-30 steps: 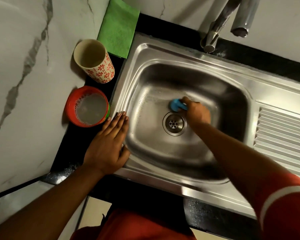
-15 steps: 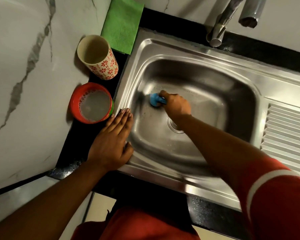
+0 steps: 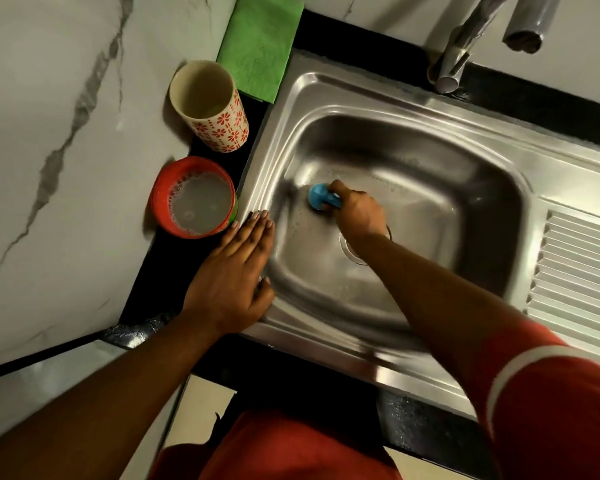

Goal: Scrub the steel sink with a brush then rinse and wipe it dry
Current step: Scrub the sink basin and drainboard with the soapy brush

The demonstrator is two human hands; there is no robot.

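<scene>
The right hand [image 3: 359, 213] is down in the basin at the centre of the frame, fingers curled round a blue brush [image 3: 321, 201] that is pressed to the floor of the steel sink [image 3: 430, 161], just left of the drain [image 3: 352, 249], which the wrist half covers. The left hand [image 3: 234, 275] lies flat on the sink's left rim, fingers straight and close together, thumb hooked over the inner edge. Just above its fingertips, on the black bench [image 3: 142, 289], sits a red bowl [image 3: 194, 201] of cloudy, foamy water. Further up stands a cream cup with red flowers [image 3: 210, 107], and a green cloth [image 3: 258, 46] lies at the top of the frame. The chrome tap [image 3: 465, 46] is at the upper right, and the ribbed draining board [image 3: 582, 271] is at the right edge.
</scene>
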